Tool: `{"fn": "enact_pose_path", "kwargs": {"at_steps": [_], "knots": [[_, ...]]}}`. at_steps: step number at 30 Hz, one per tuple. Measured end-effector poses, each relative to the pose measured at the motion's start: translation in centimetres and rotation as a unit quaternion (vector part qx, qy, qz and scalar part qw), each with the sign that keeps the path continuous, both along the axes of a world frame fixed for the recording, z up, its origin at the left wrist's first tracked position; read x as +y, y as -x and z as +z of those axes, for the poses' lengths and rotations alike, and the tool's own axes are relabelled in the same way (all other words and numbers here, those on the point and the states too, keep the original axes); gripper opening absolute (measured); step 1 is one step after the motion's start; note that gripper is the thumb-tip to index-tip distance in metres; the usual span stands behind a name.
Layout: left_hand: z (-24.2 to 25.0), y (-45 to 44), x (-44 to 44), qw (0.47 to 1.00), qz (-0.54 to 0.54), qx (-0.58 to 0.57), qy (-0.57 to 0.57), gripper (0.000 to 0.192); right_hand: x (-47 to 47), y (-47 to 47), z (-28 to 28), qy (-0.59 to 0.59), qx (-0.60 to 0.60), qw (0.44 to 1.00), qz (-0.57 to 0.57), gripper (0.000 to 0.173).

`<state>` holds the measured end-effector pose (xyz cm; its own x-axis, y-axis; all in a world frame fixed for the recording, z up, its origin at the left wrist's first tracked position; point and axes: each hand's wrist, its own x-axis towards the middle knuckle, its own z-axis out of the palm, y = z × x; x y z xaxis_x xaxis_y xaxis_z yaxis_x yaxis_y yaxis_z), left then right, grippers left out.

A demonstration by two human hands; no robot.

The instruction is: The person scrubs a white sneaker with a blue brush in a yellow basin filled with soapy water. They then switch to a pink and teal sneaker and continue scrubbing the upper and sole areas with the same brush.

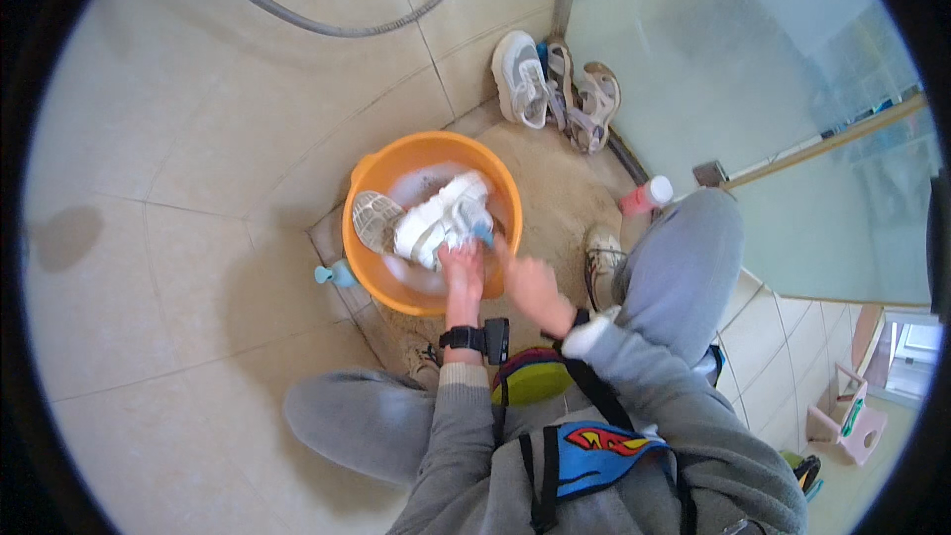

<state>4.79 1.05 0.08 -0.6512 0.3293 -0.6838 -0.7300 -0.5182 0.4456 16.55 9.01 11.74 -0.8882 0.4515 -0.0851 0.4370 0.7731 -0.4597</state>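
An orange plastic basin (433, 306) stands on the floor with sudsy water in it. My left hand (462, 267) holds a wet white shoe (438, 219) inside the basin. At the basin's right side, my right hand (536, 290) is closed on a blue brush (484, 232), which is against the shoe's opening; the hand is blurred and the brush is partly hidden. Another shoe (375, 219) leans on the basin's left wall with its patterned sole turned up.
A white and grey sneaker (520, 78) and sandals (596, 105) lean by the wall and glass panel. A pink bottle with a white cap (646, 195) stands at right. A light blue object (336, 274) touches the basin's left side. A grey hose (349, 31) hangs above.
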Motion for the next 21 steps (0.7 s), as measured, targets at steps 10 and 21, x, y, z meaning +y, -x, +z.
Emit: {"fn": "enact_pose_path", "kwargs": {"at_steps": [10, 21], "knots": [[1.1, 0.2, -0.1, 0.999, 0.015, -0.010, -0.040, 0.057, -0.1, -0.2, 0.7, 0.039, -0.113, 0.992, 0.037, 0.046], [2.9, 0.3, -1.3, 0.985, 0.116, -0.012, -0.130, 0.056, 3.2, -0.6, 0.7, 0.138, 0.052, 0.978, -0.146, 0.040]]}}
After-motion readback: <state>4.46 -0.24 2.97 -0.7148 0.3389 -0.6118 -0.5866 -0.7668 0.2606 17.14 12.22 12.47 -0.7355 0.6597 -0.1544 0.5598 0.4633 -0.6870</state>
